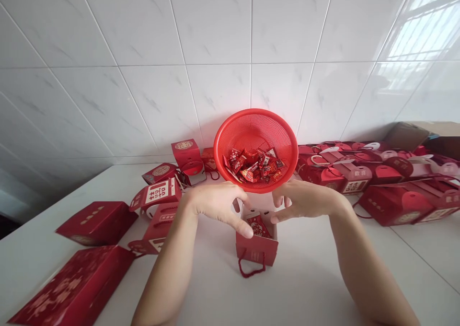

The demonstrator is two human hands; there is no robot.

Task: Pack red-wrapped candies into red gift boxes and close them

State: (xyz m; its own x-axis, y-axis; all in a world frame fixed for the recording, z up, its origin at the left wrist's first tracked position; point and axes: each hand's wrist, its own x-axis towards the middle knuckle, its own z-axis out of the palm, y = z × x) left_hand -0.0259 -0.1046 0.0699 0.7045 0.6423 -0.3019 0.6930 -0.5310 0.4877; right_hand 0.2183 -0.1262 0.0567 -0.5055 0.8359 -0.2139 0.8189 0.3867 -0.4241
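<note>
A small red gift box (257,250) stands open in front of me, its red rope handle (252,272) hanging down the near side. Inside it lies a red candy wrapper (258,226) with pale print. My left hand (220,205) hovers at the box's left rim, thumb stretched forward and fingers apart. At the right rim, my right hand (305,200) has its thumb and fingers apart, with the thumb tip close to the opening. Neither hand shows anything held. Right behind the box sits a red plastic basket (256,127) with several red-wrapped candies (253,167).
Several red gift boxes (97,222) lie to the left, one long box (72,287) nearest me. More red boxes (402,199) crowd the right side. A brown cardboard box (406,136) stands at the far right. White wall tiles (219,38) rise behind the table (309,278).
</note>
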